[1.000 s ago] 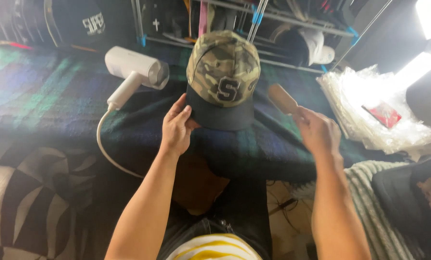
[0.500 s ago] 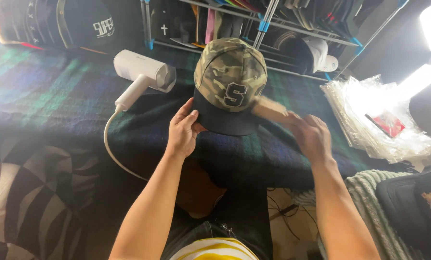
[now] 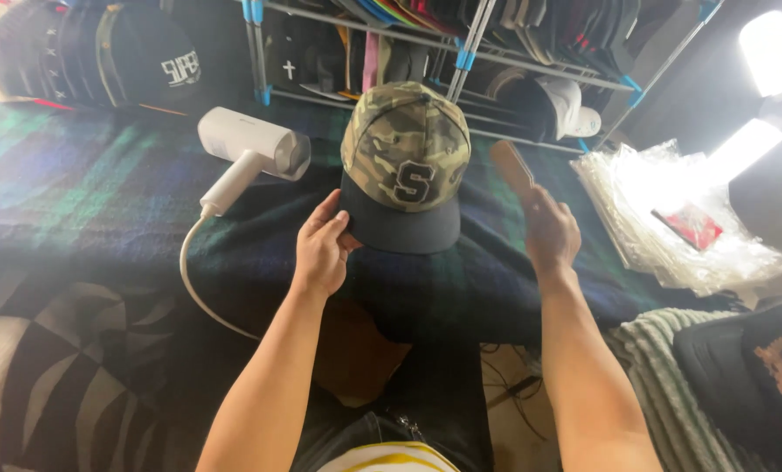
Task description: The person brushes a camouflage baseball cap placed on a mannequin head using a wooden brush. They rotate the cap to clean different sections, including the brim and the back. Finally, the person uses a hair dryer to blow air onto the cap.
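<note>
Gripping the dark brim of a camouflage cap (image 3: 406, 153), the left hand (image 3: 321, 249) pinches its left edge between thumb and fingers; the cap sits upright on the dark plaid cloth (image 3: 76, 183) that covers the table, its front panel with a dark letter patch facing the camera; the right hand (image 3: 550, 232) is closed around the handle of a brown wooden brush (image 3: 512, 169), which it holds raised just to the right of the cap, apart from it; a white hair dryer (image 3: 251, 150) lies on the cloth left of the cap, its white cord (image 3: 190, 280) trailing over the table edge; a stack of clear plastic bags (image 3: 679, 218) lies at the right; a metal rack of caps (image 3: 461, 44) stands behind, and a row of dark caps (image 3: 103, 52) lies at the far left
</note>
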